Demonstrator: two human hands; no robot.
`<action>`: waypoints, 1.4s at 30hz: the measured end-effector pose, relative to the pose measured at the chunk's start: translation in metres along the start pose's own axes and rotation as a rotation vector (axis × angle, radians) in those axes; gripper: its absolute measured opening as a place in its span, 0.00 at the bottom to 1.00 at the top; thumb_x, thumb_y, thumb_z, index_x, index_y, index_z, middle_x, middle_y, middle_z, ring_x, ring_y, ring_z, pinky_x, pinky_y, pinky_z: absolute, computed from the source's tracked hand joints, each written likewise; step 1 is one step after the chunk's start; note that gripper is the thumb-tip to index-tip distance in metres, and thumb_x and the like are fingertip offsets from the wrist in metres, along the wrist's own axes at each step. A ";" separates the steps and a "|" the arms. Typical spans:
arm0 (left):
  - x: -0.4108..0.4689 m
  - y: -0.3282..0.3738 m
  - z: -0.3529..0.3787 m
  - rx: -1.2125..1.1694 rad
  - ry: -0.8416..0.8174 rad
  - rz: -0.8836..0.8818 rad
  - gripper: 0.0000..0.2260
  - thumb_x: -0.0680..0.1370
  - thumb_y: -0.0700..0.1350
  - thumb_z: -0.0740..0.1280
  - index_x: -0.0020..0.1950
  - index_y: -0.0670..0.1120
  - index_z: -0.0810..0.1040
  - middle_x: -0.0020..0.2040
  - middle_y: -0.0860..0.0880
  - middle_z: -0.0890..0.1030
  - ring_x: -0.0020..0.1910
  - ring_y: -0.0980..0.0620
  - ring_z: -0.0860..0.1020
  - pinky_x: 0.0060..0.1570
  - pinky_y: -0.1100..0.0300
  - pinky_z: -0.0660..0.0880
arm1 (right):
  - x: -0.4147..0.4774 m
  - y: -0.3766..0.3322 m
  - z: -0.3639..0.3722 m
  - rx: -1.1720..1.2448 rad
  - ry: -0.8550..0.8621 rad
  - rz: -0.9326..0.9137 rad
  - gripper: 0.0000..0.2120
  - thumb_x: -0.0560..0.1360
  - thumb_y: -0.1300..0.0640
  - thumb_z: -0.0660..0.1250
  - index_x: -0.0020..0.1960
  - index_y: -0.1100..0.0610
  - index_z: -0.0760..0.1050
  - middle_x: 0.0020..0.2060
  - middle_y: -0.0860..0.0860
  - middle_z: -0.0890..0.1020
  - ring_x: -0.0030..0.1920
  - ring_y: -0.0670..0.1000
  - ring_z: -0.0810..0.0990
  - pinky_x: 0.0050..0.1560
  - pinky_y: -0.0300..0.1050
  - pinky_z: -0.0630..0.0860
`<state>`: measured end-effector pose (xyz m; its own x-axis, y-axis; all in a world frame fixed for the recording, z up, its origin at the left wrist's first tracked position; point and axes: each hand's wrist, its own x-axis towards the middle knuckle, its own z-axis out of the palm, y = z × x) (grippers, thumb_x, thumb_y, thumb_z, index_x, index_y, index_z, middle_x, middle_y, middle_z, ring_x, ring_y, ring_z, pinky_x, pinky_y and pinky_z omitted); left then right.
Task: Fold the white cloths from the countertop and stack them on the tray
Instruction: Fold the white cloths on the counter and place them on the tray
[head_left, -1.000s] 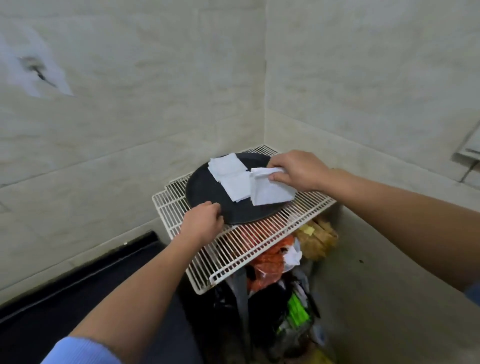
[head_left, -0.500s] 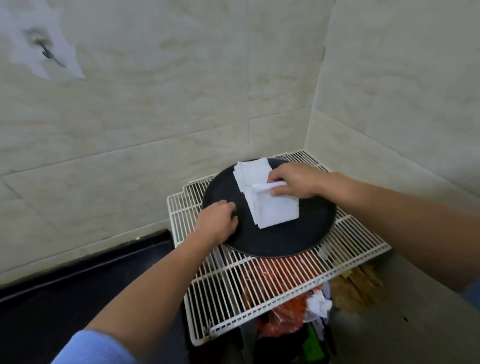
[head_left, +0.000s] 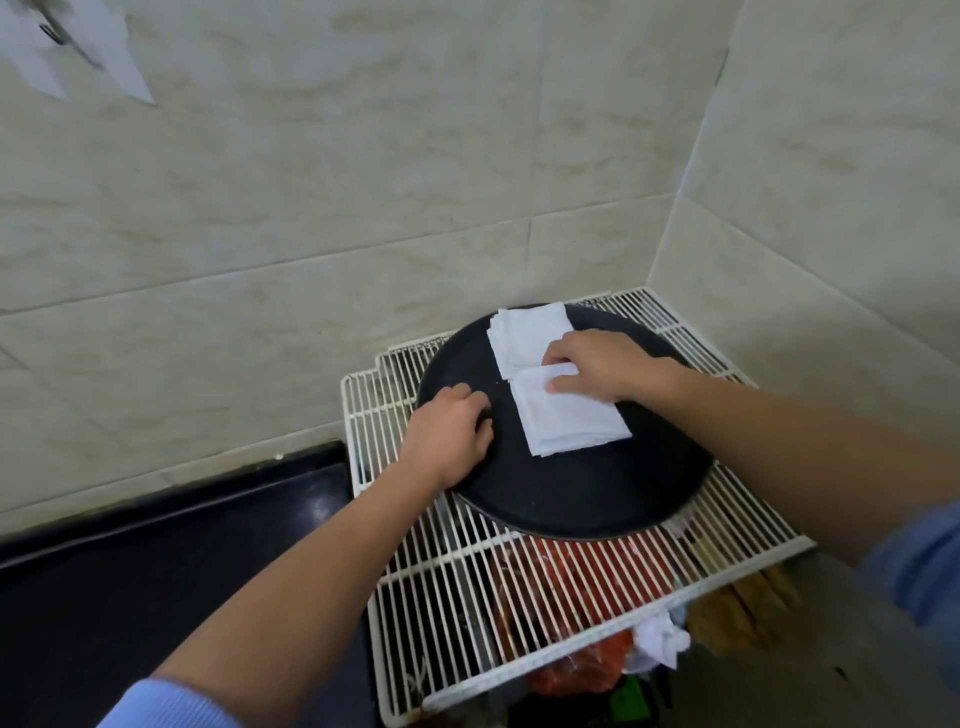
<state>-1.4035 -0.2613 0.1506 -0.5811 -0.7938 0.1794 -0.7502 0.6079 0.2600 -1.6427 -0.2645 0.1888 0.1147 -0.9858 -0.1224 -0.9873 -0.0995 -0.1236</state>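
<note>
A round black tray (head_left: 571, 499) sits on a white wire rack (head_left: 467, 597). Two piles of folded white cloths lie on the tray's far half: a back pile (head_left: 527, 332) near the far rim and a front folded cloth (head_left: 569, 421) just this side of it. My right hand (head_left: 592, 364) rests on the front cloth's far edge, fingers curled over that edge and pressing it down. My left hand (head_left: 449, 436) grips the tray's left rim, thumb on top.
Beige tiled walls meet in a corner close behind and to the right of the rack. A black countertop (head_left: 156, 571) runs along the left. Under the rack hang red and orange bags (head_left: 576, 670) and a crumpled white cloth (head_left: 660, 642).
The view has shifted closer and the tray now lies further right in it. My right hand has laid the folded cloth flat on the tray in front of the back pile. My left hand stays on the rim.
</note>
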 end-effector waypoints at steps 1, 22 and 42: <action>0.000 0.000 0.000 -0.006 0.015 0.002 0.11 0.78 0.49 0.61 0.57 0.47 0.76 0.52 0.49 0.76 0.52 0.49 0.74 0.45 0.53 0.74 | -0.005 -0.001 0.001 -0.043 0.070 0.001 0.18 0.76 0.41 0.64 0.63 0.47 0.74 0.57 0.47 0.77 0.58 0.52 0.74 0.52 0.49 0.71; -0.063 -0.017 -0.039 0.043 0.215 -0.085 0.09 0.77 0.45 0.65 0.53 0.43 0.79 0.47 0.47 0.78 0.46 0.47 0.76 0.46 0.52 0.75 | -0.051 -0.040 0.036 0.019 0.129 -0.148 0.27 0.80 0.37 0.49 0.76 0.46 0.58 0.77 0.50 0.57 0.77 0.52 0.53 0.75 0.54 0.53; -0.545 -0.090 -0.152 0.508 0.054 -0.950 0.07 0.77 0.47 0.59 0.48 0.46 0.75 0.48 0.47 0.75 0.49 0.43 0.75 0.42 0.53 0.65 | -0.133 -0.488 0.077 -0.040 0.266 -1.081 0.27 0.76 0.37 0.51 0.57 0.53 0.79 0.53 0.50 0.81 0.51 0.55 0.80 0.49 0.50 0.75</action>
<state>-0.9709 0.1141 0.1737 0.3136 -0.9365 0.1568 -0.9372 -0.3318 -0.1072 -1.1673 -0.0745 0.1894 0.8940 -0.3746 0.2458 -0.3852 -0.9228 -0.0051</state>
